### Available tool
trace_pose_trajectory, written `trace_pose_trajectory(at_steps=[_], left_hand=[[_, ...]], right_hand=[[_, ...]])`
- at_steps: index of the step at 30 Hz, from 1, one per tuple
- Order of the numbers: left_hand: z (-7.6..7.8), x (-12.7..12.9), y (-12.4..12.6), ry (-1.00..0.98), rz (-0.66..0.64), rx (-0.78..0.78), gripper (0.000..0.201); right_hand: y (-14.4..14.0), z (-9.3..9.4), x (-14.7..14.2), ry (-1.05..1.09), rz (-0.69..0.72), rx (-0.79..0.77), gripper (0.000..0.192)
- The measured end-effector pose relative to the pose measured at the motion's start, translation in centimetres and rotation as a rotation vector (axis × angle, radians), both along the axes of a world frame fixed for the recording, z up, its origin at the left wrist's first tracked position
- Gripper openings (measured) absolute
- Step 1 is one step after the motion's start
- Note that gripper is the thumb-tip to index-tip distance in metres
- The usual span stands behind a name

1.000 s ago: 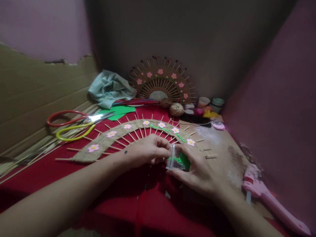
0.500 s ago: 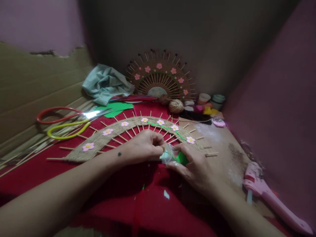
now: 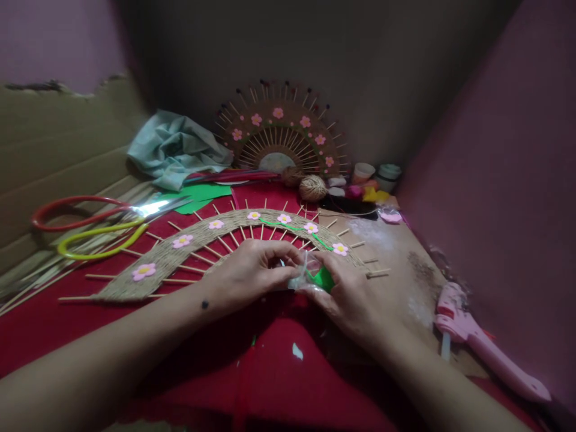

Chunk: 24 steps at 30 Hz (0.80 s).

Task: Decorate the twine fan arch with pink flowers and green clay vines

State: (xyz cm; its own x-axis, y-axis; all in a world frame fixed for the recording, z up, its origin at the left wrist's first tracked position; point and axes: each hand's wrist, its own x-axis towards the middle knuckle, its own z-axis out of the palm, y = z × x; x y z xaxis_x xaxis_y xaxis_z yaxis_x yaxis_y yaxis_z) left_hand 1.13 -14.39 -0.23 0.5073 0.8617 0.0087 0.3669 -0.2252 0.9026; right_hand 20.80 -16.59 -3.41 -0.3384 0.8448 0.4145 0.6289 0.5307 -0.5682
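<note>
Between my two hands is a crumpled clear plastic bag (image 3: 297, 281) with a bright green soft lump (image 3: 323, 278) in it, perhaps clay. My left hand (image 3: 252, 267) is closed, thumb and fingers pinching the bag's left side. Thumb and fingers of my right hand (image 3: 351, 294) grip the bag around the green lump. Just beyond them lies an arched fan of sticks woven with twine (image 3: 180, 259). Pink flowers with yellow centres, such as one flower (image 3: 144, 272), dot its band. A thin green strand (image 3: 321, 241) runs between the flowers on the right; my hands cover part of the fan.
Scissors (image 3: 90, 228) with red and yellow handles lie left, beside green sheets (image 3: 202, 195). A finished-looking fan (image 3: 278, 129) leans at the back, near a twine ball (image 3: 312, 188) and cloth (image 3: 175, 150). A pink glue gun (image 3: 486, 345) rests on the right.
The view has swung slightly to the right, so the scene sits further left. My left fingers have shifted a little on the bag; both hands still hold it.
</note>
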Motion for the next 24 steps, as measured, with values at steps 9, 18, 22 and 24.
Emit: trace_pose_trajectory(at_steps=[9,18,22,24], left_hand=[[0.1,0.7,0.0,-0.027,-0.113,0.030,0.011],[-0.1,-0.2,0.3,0.105,-0.169,0.321,0.022],[-0.6,-0.6,0.5,0.237,-0.174,0.551,0.020],[-0.8,-0.5,0.3,0.268,-0.154,0.590,0.021]], right_hand=[[-0.3,-0.1,-0.2,-0.011,0.058,0.043,0.036],[-0.1,-0.3,-0.1,0.065,0.060,0.025,0.035],[-0.2,-0.2,-0.3,0.063,0.051,0.033,0.035],[-0.3,-0.2,-0.4,0.069,0.064,0.024,0.035]])
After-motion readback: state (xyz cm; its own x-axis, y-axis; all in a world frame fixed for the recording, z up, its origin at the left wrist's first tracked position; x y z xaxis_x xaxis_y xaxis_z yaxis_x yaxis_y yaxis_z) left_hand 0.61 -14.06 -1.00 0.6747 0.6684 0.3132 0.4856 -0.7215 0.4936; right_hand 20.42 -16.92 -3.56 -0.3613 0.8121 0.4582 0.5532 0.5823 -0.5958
